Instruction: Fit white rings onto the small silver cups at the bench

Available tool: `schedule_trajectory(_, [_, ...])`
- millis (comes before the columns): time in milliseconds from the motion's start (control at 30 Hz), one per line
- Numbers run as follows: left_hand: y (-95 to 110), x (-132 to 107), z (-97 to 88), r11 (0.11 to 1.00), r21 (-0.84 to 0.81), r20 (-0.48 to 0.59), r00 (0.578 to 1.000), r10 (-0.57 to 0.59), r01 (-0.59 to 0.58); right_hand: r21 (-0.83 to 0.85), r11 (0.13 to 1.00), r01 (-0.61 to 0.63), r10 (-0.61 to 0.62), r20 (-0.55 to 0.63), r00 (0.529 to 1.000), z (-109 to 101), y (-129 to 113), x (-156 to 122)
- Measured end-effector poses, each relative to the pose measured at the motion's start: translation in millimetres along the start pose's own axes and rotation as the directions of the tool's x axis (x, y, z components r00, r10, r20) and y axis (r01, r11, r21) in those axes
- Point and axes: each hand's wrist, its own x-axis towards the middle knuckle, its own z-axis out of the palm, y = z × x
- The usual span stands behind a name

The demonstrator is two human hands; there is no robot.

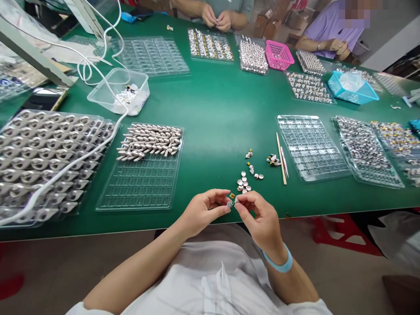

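Observation:
My left hand (202,210) and my right hand (259,216) meet just above the near edge of the green table (216,113). Both pinch one tiny part (231,201), a small silver disc with a yellowish piece and a thin wire, held between the fingertips. Right behind the hands lies a small heap of silver round caps (243,183), with a few loose small parts (250,160) further back. A wooden stick (281,158) lies to the right of them. My right wrist wears a light blue band (281,264).
A half-filled clear tray (144,170) of grey plastic pieces sits left of centre, a full tray (49,157) further left under a white cable (65,168). An empty clear tray (310,146) and filled trays lie right. Two other people work across the table, beside a pink basket (278,54) and a blue basket (352,87).

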Motion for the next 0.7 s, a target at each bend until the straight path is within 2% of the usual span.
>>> schedule_trajectory(67, [1.1, -1.2, 0.0, 0.989, -0.127, 0.041, 0.997, -0.066, 0.07, 0.018, 1.0, -0.002, 0.003, -0.06, 0.998, 9.9, 5.9, -10.9])
schedule_trajectory(167, [7.0, -4.6, 0.9, 0.96, -0.222, 0.051, 0.985, -0.163, 0.17, 0.004, 1.0, 0.004, -0.004, -0.12, 0.993, 20.4, 15.0, -22.3])
schedule_trajectory(267, [12.2, -8.6, 3.8, 0.952, -0.234, -0.022, 0.978, -0.207, 0.196, 0.007, 0.999, 0.043, -0.042, -0.135, 0.99, 24.8, 21.1, -28.0])
schedule_trajectory(333, [13.8, -11.7, 6.1, 0.967, -0.195, -0.085, 0.979, -0.183, 0.164, 0.028, 0.995, 0.093, -0.089, -0.11, 0.99, 24.8, 23.1, -28.2])
schedule_trajectory(433, [15.5, -16.8, 9.3, 0.999, -0.022, -0.138, 0.989, -0.05, 0.048, 0.029, 0.984, 0.173, -0.173, 0.003, 0.985, 21.4, 22.7, -23.9])
schedule_trajectory(533, [19.3, -20.5, 12.6, 0.963, 0.227, -0.078, 0.983, 0.167, -0.146, 0.002, 0.976, 0.22, -0.218, 0.126, 0.968, 16.0, 20.5, -18.5])
schedule_trajectory(600, [21.8, -21.2, 15.0, 0.903, 0.338, -0.036, 0.956, 0.292, -0.263, 0.018, 0.976, 0.219, -0.219, 0.175, 0.96, 12.2, 20.1, -16.4])
schedule_trajectory(700, [22.1, -20.7, 18.5, 0.812, 0.446, -0.05, 0.896, 0.441, -0.375, 0.029, 0.979, 0.204, -0.206, 0.166, 0.964, 7.8, 22.1, -16.4])
